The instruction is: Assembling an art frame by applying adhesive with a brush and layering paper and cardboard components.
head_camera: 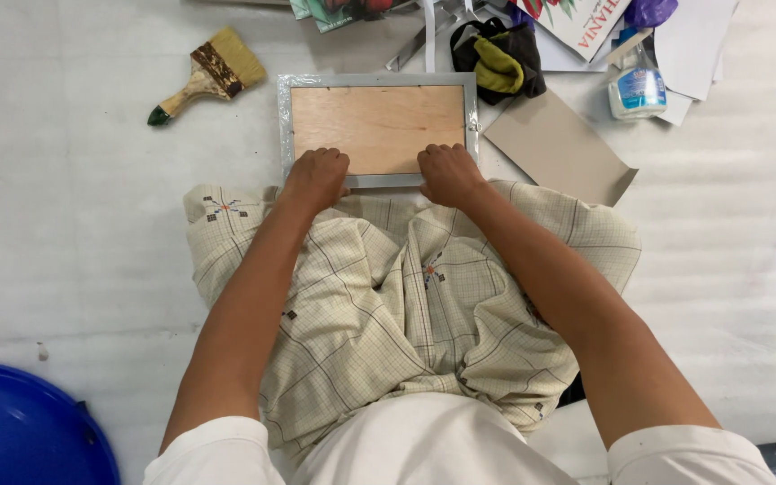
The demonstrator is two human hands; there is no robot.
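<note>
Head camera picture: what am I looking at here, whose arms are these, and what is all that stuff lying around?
The camera sits on a person's head and looks down, so the arms are their own. The left hand and right hand press on the near edge of a silver picture frame lying face down, its wooden backing board showing. It lies on white padded sheeting. Around it are a paintbrush, a grey card, a spray bottle and dark cloths. A blue tub shows at the bottom left.
</note>
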